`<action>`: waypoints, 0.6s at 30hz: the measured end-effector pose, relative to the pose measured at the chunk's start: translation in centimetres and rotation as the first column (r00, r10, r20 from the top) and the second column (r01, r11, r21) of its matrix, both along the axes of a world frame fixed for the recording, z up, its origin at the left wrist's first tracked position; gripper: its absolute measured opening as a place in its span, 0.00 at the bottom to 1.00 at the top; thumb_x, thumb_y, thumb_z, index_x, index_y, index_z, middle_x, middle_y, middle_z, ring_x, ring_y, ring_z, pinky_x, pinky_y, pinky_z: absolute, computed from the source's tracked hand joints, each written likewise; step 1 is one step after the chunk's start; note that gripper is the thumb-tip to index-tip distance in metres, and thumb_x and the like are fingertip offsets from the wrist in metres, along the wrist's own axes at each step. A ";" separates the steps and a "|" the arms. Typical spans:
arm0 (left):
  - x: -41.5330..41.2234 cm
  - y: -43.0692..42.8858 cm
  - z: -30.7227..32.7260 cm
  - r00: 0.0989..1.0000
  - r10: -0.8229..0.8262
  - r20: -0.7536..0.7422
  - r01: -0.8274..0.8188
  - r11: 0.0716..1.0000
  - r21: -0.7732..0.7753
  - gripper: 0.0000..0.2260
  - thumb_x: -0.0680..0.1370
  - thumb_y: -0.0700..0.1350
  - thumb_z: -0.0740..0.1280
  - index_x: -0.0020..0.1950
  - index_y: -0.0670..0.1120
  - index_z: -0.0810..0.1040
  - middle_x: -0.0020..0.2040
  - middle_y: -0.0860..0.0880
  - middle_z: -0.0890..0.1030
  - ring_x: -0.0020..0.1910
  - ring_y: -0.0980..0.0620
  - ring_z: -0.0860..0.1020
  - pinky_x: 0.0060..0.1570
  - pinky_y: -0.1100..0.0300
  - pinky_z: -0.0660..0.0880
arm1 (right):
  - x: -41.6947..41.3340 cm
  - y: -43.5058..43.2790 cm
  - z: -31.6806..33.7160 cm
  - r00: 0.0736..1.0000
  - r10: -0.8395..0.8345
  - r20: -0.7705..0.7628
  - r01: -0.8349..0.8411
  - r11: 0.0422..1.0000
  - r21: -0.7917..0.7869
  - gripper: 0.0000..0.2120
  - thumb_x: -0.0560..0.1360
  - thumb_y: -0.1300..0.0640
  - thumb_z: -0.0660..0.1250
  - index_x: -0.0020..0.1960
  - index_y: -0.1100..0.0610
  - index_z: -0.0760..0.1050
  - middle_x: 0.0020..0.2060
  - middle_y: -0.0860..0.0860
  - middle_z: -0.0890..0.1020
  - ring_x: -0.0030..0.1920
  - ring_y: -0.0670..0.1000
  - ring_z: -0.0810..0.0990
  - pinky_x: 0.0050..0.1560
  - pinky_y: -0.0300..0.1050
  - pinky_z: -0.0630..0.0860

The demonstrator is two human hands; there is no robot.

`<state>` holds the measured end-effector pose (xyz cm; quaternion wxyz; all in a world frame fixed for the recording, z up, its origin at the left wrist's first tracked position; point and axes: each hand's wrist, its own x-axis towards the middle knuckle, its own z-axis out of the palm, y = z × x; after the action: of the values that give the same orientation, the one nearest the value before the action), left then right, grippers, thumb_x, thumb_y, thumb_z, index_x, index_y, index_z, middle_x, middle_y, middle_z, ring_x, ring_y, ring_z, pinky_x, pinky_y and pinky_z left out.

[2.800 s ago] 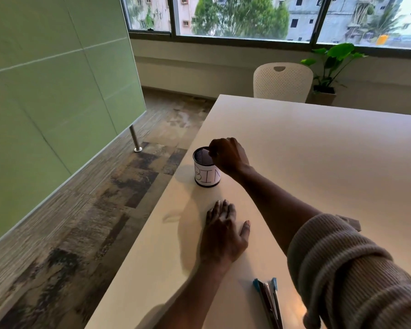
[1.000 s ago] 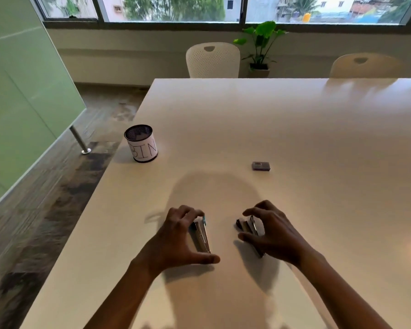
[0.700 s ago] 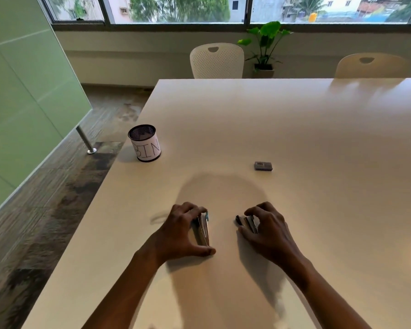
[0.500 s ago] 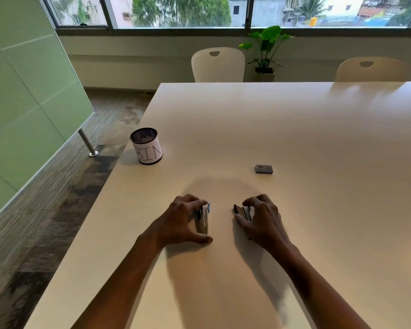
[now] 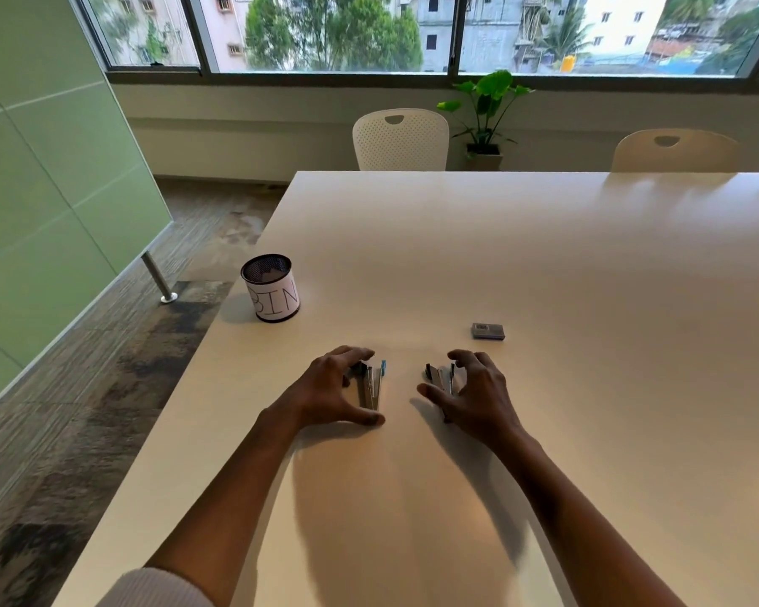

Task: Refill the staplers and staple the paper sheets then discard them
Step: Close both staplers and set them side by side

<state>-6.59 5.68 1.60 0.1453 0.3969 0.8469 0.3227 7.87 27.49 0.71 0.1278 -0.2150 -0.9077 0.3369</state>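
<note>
Left grip (image 5: pixel 325 389) holds blue-tipped stapler (image 5: pixel 371 385); right grip (image 5: pixel 476 398) holds dark stapler (image 5: pixel 440 378); bin (image 5: pixel 277 300), staple box (image 5: pixel 487 331) stand beyond.

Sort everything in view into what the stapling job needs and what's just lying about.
Job: left stapler, gripped by left hand; right stapler, gripped by right hand; small grey box, likely staples; cup marked BIN. No paper sheets show.
Just there: white chair; beige chair; potted plant; green partition.

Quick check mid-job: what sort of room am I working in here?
Probably an office meeting room: a long white table with a chair at its far end, a green partition wall, and a stapler on the table.
</note>
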 end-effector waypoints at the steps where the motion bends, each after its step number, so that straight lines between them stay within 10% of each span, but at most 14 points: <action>1: 0.0 -0.2 -0.2 1.000 0.007 0.008 -0.008 1.000 0.018 0.55 0.54 0.69 0.80 0.76 0.52 0.66 0.69 0.59 0.72 0.60 0.59 0.75 0.51 0.75 0.75 | 0.3 0.3 0.0 1.000 0.025 0.015 -0.025 0.999 -0.030 0.45 0.63 0.33 0.75 0.73 0.54 0.67 0.68 0.54 0.72 0.60 0.55 0.77 0.58 0.48 0.78; 10: 0.2 -1.2 -1.4 0.997 0.057 0.049 -0.063 0.990 0.125 0.57 0.53 0.67 0.82 0.77 0.56 0.61 0.64 0.57 0.76 0.60 0.57 0.77 0.57 0.64 0.78 | 1.3 2.0 0.2 0.958 0.259 0.120 -0.247 0.963 -0.106 0.53 0.59 0.40 0.82 0.77 0.46 0.58 0.72 0.48 0.69 0.48 0.42 0.80 0.43 0.25 0.75; 18: -0.1 -1.1 -1.6 0.995 0.057 0.085 -0.068 0.989 0.130 0.55 0.54 0.64 0.83 0.76 0.57 0.62 0.65 0.56 0.76 0.60 0.56 0.77 0.54 0.72 0.76 | 1.0 1.9 0.3 0.965 0.232 0.123 -0.218 0.969 -0.115 0.51 0.62 0.43 0.82 0.77 0.48 0.59 0.72 0.50 0.71 0.46 0.41 0.79 0.42 0.26 0.74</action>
<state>-6.69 4.55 0.02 0.1427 0.3657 0.8289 0.3986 8.89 29.37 1.02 0.0159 -0.1391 -0.9148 0.3789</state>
